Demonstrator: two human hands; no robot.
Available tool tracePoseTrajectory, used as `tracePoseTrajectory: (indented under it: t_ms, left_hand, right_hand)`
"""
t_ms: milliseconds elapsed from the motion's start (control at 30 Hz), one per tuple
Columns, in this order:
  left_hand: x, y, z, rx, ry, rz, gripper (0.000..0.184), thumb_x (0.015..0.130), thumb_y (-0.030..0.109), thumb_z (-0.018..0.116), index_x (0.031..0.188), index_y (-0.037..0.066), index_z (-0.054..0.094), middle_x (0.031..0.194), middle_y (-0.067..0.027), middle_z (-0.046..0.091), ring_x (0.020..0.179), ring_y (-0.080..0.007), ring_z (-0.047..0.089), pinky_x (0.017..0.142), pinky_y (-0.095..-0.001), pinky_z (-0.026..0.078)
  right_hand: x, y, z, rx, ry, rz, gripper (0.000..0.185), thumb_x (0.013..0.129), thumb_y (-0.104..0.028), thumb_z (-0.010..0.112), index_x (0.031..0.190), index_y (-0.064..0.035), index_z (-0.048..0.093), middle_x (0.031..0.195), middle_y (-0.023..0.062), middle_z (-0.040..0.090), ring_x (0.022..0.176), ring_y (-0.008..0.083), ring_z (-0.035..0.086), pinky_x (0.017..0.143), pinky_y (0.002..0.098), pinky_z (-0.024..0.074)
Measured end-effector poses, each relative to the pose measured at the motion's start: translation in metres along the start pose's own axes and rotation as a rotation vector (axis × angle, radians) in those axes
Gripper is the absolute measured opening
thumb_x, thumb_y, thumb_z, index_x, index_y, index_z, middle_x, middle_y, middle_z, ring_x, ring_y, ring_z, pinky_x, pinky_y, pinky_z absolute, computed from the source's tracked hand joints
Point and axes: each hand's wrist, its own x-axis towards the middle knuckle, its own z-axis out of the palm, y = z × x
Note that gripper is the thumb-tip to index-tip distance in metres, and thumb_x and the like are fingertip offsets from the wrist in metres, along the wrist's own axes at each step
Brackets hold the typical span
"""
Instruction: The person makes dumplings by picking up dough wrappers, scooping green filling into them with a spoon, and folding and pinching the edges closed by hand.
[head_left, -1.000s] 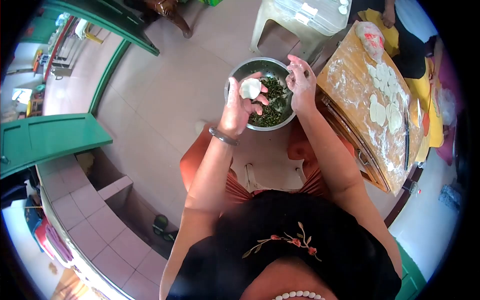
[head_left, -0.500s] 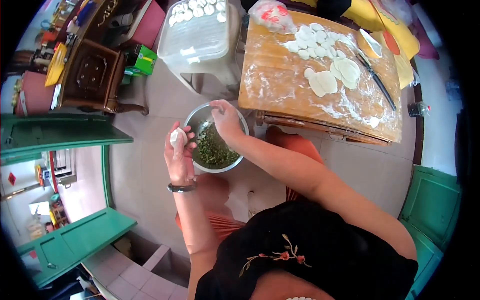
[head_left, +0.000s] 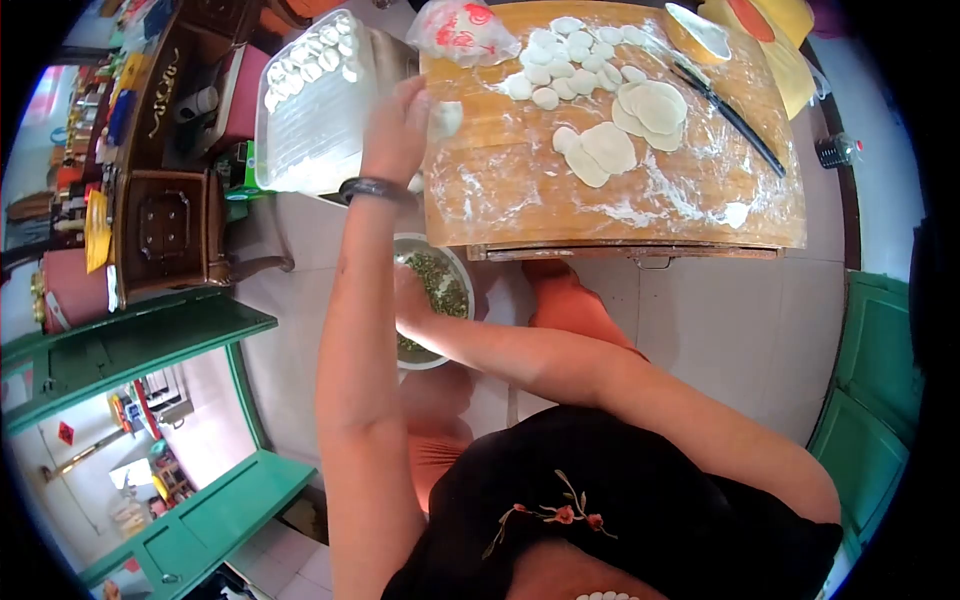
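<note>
My left hand (head_left: 398, 130), with a dark bracelet at the wrist, is stretched out at the left edge of the floured wooden table (head_left: 490, 190). Beside its thumb side shows a piece of white dough (head_left: 446, 119), which it seems to hold; the grip is blurred. My right hand (head_left: 408, 300) is over a metal bowl (head_left: 466, 275) of chopped green filling (head_left: 442, 285). The left forearm passes in front of it and hides its fingers. Several small dough discs (head_left: 560, 65) and larger flat wrappers (head_left: 600, 152) lie on the table.
White dumplings (head_left: 312, 55) sit at the far end of a pale plastic tray (head_left: 315, 130), left of the table. A long dark tool (head_left: 735, 125), a bowl (head_left: 698, 35) and a plastic bag (head_left: 462, 32) are on the table. Green doors (head_left: 150, 350) stand at left.
My left hand has moved forward from beside the bowl to the table's left edge. My right hand has come back and left over the filling. The view has shifted.
</note>
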Motion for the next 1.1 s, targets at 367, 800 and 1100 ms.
tracePoseTrajectory:
  t_ms: [367,800,1100]
  left_hand:
    - [-0.001,0.088,0.172,0.408,-0.235,0.051,0.037,0.080,0.037,0.068,0.099,0.005,0.064,0.096,-0.0142,0.064,0.091,-0.0325,0.061,0.080,-0.0428,0.047]
    - [0.009,0.094,0.203,0.380,-0.402,-0.266,0.027,0.075,0.025,0.073,0.092,0.005,0.068,0.097,-0.0160,0.066,0.095,-0.0321,0.062,0.081,-0.0410,0.050]
    - [-0.019,0.109,0.185,0.126,-0.303,0.079,0.018,0.081,0.017,0.062,0.092,0.005,0.053,0.078,-0.0214,0.061,0.080,-0.0371,0.061,0.069,-0.0472,0.048]
  right_hand:
    - [-0.003,0.007,0.008,0.106,-0.070,-0.054,0.017,0.087,-0.009,0.052,0.097,0.0007,0.060,0.069,0.0101,0.057,0.064,0.0160,0.053,0.060,0.0335,0.0423]
    - [-0.001,0.019,0.007,0.186,-0.075,-0.159,0.017,0.091,-0.015,0.049,0.092,-0.0029,0.062,0.067,0.0033,0.054,0.060,0.0127,0.051,0.055,0.0278,0.0406]
    - [0.004,0.025,0.011,0.250,-0.119,-0.212,0.020,0.093,-0.016,0.047,0.092,-0.0034,0.063,0.067,0.0007,0.052,0.058,0.0086,0.047,0.052,0.0248,0.0382]
